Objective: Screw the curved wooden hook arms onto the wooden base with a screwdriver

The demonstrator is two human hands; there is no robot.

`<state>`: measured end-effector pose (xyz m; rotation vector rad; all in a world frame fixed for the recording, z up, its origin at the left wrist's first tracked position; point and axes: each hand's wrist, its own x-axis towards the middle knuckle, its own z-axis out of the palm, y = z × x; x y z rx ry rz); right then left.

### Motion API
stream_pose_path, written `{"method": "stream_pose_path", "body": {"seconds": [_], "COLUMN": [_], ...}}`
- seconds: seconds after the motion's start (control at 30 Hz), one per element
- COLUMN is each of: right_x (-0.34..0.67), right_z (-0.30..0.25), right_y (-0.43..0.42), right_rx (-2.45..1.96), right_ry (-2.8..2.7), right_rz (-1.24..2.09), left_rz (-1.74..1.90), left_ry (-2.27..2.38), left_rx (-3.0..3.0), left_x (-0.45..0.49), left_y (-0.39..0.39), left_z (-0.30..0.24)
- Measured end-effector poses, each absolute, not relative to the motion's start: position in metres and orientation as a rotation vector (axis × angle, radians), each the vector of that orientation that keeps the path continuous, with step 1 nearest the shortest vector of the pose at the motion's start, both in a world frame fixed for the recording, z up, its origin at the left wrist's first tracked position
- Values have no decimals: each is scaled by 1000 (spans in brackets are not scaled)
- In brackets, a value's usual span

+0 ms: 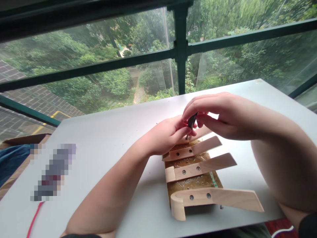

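Note:
A small screwdriver with a black handle stands tilted, its tip down on a screw in the farthest wooden hook. My right hand arches over the screwdriver from the right, fingers closed round the top of its handle. Lower down, my left hand pinches the screwdriver near its shaft and rests over the far left side of the board. Several pale wooden hooks lie across the brown board; the nearest hook and the one behind it each show two screws. My hands partly hide the farthest hook.
The white table carries the board. A loose screw lies by its near right corner. On the left are a blurred-out dark object, a red cable and a cardboard box beyond the edge. Green-framed windows stand behind.

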<state>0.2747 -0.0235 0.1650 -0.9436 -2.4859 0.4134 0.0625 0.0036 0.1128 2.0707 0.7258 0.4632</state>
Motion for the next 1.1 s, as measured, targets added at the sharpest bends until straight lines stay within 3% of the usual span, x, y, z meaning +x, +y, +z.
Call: {"method": "stream_pose_path", "body": {"seconds": [0.37,0.67,1.1], "right_x": [276,247,271], "right_z": [166,144,169], "right_y": [-19,-18,-31], "right_rx": [-988,-1276,-936], "right_ry": [-2463,-2337,-2431], "right_rz": [367,32,323], "left_rz": [448,481,480], "left_ry": [754,780,755], "left_rx": [2128,2114,2016], "left_x": [62,61,61], "left_y": [5,7,5], "left_z": [109,105,107]}}
